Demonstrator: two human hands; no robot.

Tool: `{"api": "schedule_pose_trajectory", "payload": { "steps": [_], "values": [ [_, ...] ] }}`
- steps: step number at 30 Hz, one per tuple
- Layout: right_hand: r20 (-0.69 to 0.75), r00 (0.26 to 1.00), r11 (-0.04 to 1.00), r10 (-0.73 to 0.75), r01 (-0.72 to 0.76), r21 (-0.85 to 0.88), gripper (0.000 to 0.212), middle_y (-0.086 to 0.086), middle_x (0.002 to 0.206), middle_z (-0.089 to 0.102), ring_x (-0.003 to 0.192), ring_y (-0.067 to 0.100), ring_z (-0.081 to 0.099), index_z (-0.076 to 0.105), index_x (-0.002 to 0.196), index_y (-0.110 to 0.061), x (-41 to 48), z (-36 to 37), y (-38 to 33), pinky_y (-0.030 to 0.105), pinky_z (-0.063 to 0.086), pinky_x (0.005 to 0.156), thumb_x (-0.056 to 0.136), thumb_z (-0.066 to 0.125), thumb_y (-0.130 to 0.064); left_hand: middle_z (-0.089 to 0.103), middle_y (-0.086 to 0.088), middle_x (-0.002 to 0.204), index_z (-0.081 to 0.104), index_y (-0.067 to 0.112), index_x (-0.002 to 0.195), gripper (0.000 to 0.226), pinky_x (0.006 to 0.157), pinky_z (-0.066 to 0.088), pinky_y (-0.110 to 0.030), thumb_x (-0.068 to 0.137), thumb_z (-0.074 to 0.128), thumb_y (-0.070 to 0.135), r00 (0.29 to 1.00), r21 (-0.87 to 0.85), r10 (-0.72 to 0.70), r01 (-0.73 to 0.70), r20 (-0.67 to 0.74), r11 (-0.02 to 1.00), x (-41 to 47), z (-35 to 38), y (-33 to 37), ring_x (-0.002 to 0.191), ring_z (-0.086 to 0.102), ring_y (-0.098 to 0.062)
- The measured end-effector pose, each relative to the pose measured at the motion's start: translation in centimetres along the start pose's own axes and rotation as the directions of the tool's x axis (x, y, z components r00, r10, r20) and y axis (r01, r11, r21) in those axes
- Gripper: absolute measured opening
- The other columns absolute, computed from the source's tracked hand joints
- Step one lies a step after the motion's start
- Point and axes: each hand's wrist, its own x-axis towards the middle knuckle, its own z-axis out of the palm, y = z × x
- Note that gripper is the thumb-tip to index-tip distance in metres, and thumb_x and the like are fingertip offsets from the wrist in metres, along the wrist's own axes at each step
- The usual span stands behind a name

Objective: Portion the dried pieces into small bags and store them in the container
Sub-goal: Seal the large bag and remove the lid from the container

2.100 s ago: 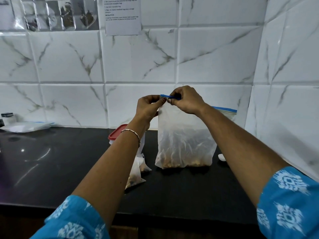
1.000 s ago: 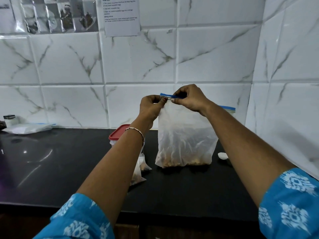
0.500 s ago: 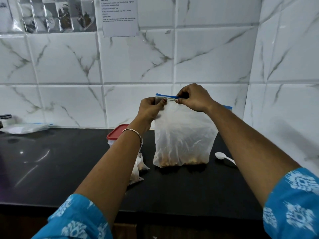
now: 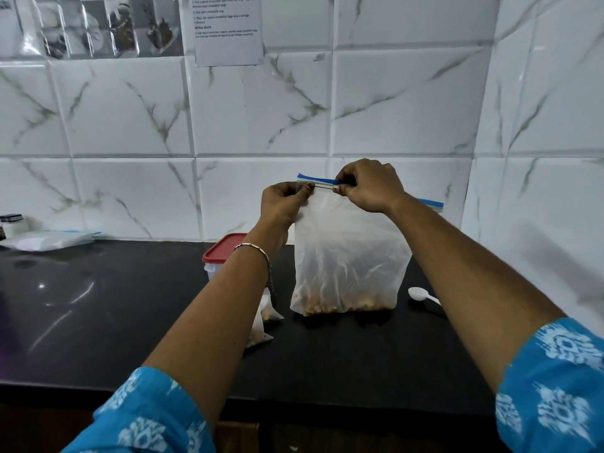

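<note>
My left hand (image 4: 284, 201) and right hand (image 4: 369, 188) both pinch the blue zip strip (image 4: 322, 183) along the top of the large resealable bag (image 4: 346, 256), thumb and fingers clamped on the seal, so each grip is closed on the bag. The left grip holds the strip's near-left end; the right grip sits just beside it, further along the strip, with a short stretch of seal showing between my two thumbs. Past my right wrist, the rest of the blue strip runs off to the far corner.

The bag stands upright on the black worktop (image 4: 98, 305), hanging straight below my grips, and the dried pieces (image 4: 333, 305) lie heaped at its bottom. Below my left wrist, partly hidden by my forearm, a red-lidded container (image 4: 220, 253) stands on the worktop. Two small filled bags (image 4: 266, 317) lie nearer to me under that same forearm. A white plastic spoon (image 4: 420, 294) rests on the worktop below my right forearm, just beside the big bag's lower corner.

Far off to the left of my left grip, a flat stack of empty bags (image 4: 49, 240) lies against the tiled wall.
</note>
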Motion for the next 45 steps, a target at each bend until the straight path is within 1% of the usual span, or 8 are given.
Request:
{"api": "schedule_pose_trajectory", "payload": {
  "steps": [8,15,19,23,26,30,41,45],
  "values": [
    [0.006,1.000,1.000,0.005,-0.006,0.011,0.019,-0.006,0.096,0.068,0.092,0.016,0.057,0.071,0.104,-0.026,0.0,0.1,-0.3,0.034,0.033,0.091,0.090,0.064,-0.037,0.064,-0.001,0.076,0.067,0.015,0.080,0.010,0.073,0.056,-0.030,0.087,0.072,0.019,1.000,-0.030,0.000,-0.001,-0.024,1.000,0.1,-0.2,0.0,0.067,0.059,-0.009],
    [0.127,0.991,0.940,0.045,-0.085,0.332,0.008,-0.007,0.088,0.068,0.094,0.018,0.061,0.071,0.090,-0.026,0.0,0.0,0.5,0.047,0.046,0.096,0.086,0.071,-0.032,0.064,0.000,0.080,0.066,0.017,0.082,0.008,0.077,0.055,-0.030,0.089,0.070,0.017,1.000,-0.047,0.006,-0.005,0.015,0.999,-0.1,-0.5,0.2,0.069,0.059,-0.008],
    [0.094,0.994,0.973,0.050,-0.070,0.219,0.014,-0.006,0.089,0.064,0.088,0.015,0.056,0.072,0.098,-0.023,0.2,-0.3,0.5,0.040,0.043,0.089,0.088,0.068,-0.032,0.066,0.000,0.081,0.065,0.016,0.082,0.008,0.069,0.056,-0.023,0.089,0.069,0.017,0.998,-0.002,0.044,-0.044,0.033,0.999,0.0,-0.3,0.3,0.068,0.062,-0.008],
    [0.062,0.998,0.995,0.019,-0.025,0.094,0.015,-0.007,0.090,0.066,0.088,0.015,0.056,0.071,0.100,-0.024,0.2,-0.2,0.2,0.035,0.037,0.090,0.090,0.065,-0.034,0.064,-0.001,0.105,0.065,0.016,0.106,0.026,0.087,0.054,-0.027,0.083,0.076,0.021,0.992,0.109,0.128,-0.130,0.024,0.986,0.4,-0.3,0.2,0.094,0.064,-0.016],
    [0.033,0.999,0.997,0.002,-0.004,0.077,0.017,-0.005,0.095,0.069,0.091,0.016,0.060,0.071,0.100,-0.023,0.1,0.0,-0.2,0.035,0.041,0.092,0.088,0.067,-0.034,0.053,0.001,0.121,0.060,0.025,0.121,0.036,0.096,0.046,-0.031,0.087,0.071,0.026,0.962,0.401,0.265,-0.268,0.065,0.876,0.7,-0.1,0.6,0.108,0.054,-0.015],
    [0.061,0.998,0.989,0.001,-0.010,0.148,0.015,-0.009,0.091,0.068,0.086,0.011,0.059,0.074,0.098,-0.024,-0.1,-0.6,0.0,0.032,0.045,0.088,0.084,0.072,-0.031,0.058,0.007,0.119,0.066,0.032,0.105,0.014,0.094,0.037,-0.040,0.094,0.059,0.036,0.949,0.711,0.287,-0.291,0.130,0.640,0.9,0.2,1.6,0.113,0.051,-0.015],
    [0.073,0.997,0.998,0.036,-0.039,0.045,0.016,-0.007,0.090,0.067,0.090,0.016,0.061,0.072,0.096,-0.023,-0.8,-2.0,2.0,0.031,0.046,0.079,0.085,0.071,-0.034,0.056,0.015,0.098,0.064,0.029,0.101,0.009,0.089,0.031,-0.034,0.096,0.057,0.029,0.946,0.714,0.308,-0.281,0.096,0.641,0.8,-0.1,1.9,0.093,0.050,-0.008],
    [-0.014,1.000,0.998,-0.015,0.014,-0.058,0.013,-0.005,0.094,0.070,0.093,0.017,0.060,0.071,0.096,-0.023,-0.9,-1.8,1.2,0.032,0.037,0.093,0.088,0.068,-0.032,0.062,0.010,0.109,0.064,0.029,0.104,0.012,0.093,0.028,-0.034,0.096,0.055,0.026,0.932,0.770,0.347,-0.298,0.107,0.564,0.6,-0.3,2.1,0.101,0.055,-0.013]
  ]
}}
